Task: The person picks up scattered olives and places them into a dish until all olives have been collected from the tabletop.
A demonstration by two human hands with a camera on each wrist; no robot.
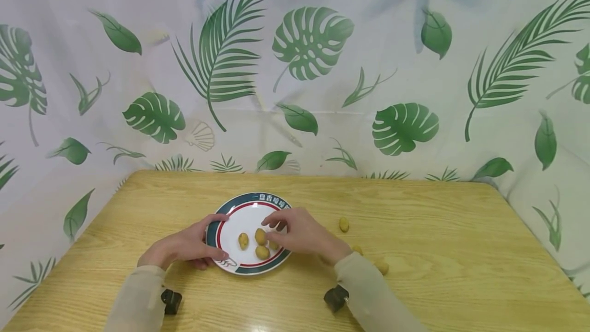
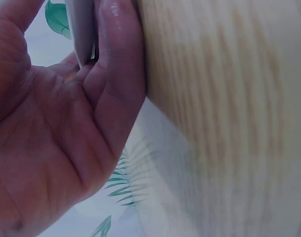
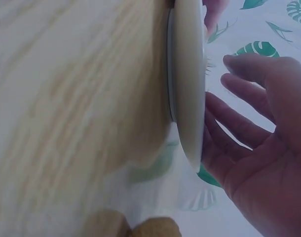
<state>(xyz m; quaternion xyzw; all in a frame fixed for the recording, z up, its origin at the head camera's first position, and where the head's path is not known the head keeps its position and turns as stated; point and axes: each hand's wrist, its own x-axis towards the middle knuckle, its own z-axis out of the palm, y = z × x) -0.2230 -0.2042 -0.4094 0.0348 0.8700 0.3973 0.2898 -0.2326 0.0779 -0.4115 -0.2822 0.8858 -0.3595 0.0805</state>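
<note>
Beige sleeves (image 1: 138, 291) come nearest; right of the right hand (image 1: 299, 230), two loose potatoes (image 1: 382, 268) lie on the table (image 1: 461, 255), apparently left to do. Ahead, the left hand (image 1: 186, 244) grips the plate (image 1: 241, 222) by its rim; four gathered potatoes (image 1: 243, 241) (seemingly the part done) lie right of that grip, one partly under the right hand's loosely bent fingers, which visibly hold nothing. Farther off, right of them, is another stray potato (image 1: 343, 224).

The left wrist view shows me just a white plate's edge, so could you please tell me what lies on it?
Observer: The round white plate with a dark teal, red-lined rim holds at least four small, oval, yellow-brown potatoes.
Operator: Thank you; are there others nearby?
Observer: Yes, three more show on the yellowish wooden table, to the plate's right.
Operator: And the right hand?
Observer: The bare right hand is over the plate, close to the potatoes.
</note>
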